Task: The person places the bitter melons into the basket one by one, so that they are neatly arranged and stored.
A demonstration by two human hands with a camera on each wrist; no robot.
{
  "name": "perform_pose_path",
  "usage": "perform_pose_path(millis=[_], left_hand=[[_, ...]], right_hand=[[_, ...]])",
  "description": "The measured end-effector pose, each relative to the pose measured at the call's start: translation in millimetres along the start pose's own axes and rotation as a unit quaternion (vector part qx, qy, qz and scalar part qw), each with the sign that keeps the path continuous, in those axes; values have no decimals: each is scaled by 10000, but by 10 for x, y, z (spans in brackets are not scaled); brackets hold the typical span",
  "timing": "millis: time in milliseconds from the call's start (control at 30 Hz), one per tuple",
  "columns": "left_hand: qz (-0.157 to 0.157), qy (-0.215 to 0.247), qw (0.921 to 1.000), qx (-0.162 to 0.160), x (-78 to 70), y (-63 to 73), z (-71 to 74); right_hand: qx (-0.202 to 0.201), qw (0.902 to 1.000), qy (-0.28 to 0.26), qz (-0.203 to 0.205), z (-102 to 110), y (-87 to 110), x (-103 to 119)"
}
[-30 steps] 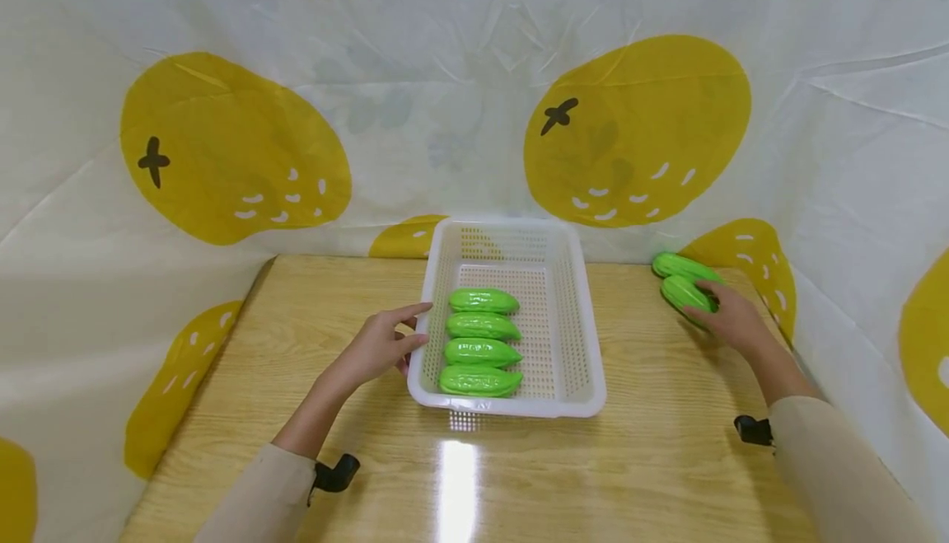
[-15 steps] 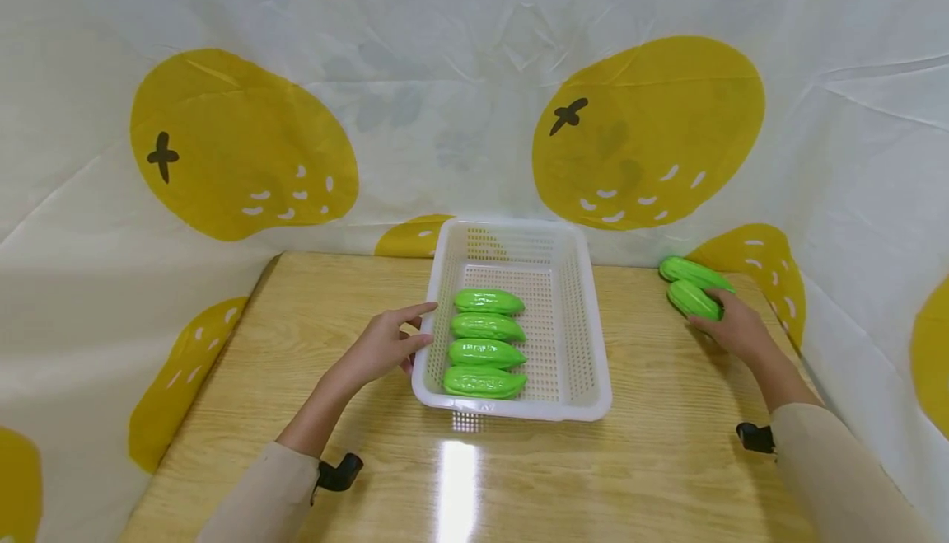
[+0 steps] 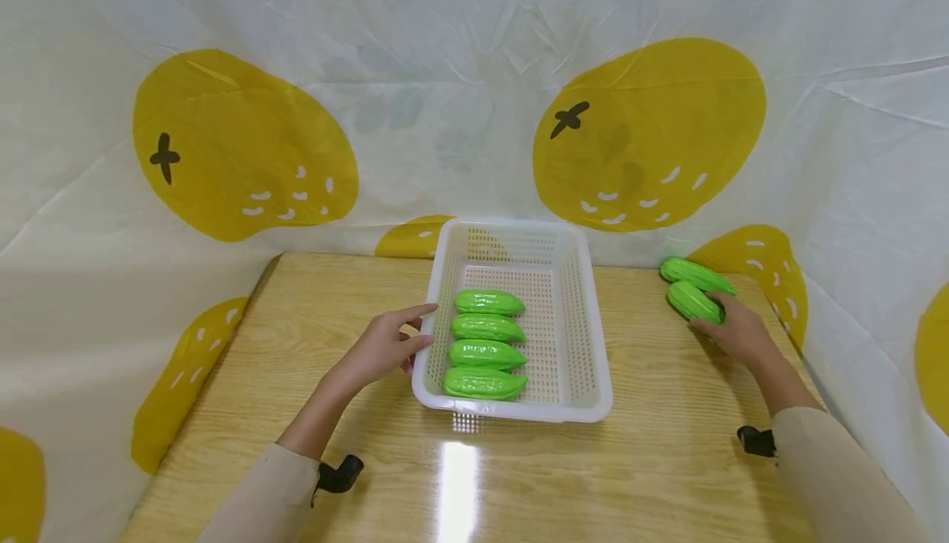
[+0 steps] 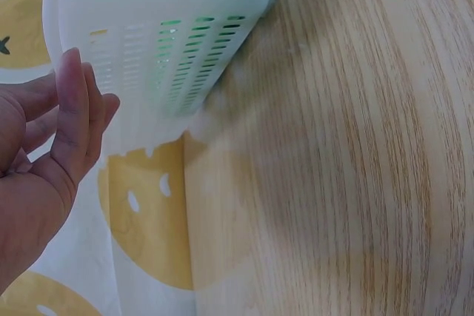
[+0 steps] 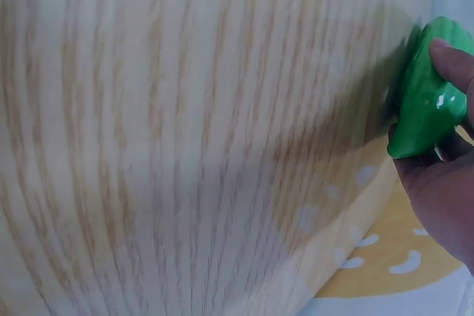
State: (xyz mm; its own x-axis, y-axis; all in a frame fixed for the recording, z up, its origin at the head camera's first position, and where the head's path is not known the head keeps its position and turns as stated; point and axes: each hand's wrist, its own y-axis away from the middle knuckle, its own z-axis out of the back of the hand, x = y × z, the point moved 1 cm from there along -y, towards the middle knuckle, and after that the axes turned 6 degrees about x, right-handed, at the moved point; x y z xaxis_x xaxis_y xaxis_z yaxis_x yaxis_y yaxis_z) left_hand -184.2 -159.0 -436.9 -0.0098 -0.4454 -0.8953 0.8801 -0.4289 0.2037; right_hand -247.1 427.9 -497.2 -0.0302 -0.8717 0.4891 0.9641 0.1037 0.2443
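Observation:
Several glossy green bitter melons (image 3: 485, 353) lie in a column along the left side of a white plastic basket (image 3: 599, 362), pointed ends to the right. My left hand (image 3: 384, 348) touches the basket's left rim with fairly straight fingers, and the left wrist view shows its fingertips (image 4: 72, 72) against the outer wall. At the table's far right corner, my right hand (image 3: 737, 333) holds a bitter melon (image 3: 691, 301) by its near end, thumb on one side and fingers on the other. Another bitter melon (image 3: 693, 273) lies just behind it.
The basket stands on a wood-grain table (image 3: 334, 296), close to its back edge. A white cloth (image 3: 445, 49) printed with large yellow fruit hangs behind the table and along both sides. Light glares on the tabletop in front of the basket.
My right hand has shifted slightly toward the near end of the front bitter melon. My left hand stays at the basket rim, and the head view has moved a little.

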Motion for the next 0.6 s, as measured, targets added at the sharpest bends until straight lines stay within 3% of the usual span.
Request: perform_pose_path(millis=[367, 600], left_hand=[[-102, 38, 9999, 1, 9, 6, -5], [-67, 0, 10000, -2, 18, 7, 4]], right_hand=[[2, 9999, -102, 9, 45, 86, 64], [-239, 9989, -72, 400, 101, 124, 162]])
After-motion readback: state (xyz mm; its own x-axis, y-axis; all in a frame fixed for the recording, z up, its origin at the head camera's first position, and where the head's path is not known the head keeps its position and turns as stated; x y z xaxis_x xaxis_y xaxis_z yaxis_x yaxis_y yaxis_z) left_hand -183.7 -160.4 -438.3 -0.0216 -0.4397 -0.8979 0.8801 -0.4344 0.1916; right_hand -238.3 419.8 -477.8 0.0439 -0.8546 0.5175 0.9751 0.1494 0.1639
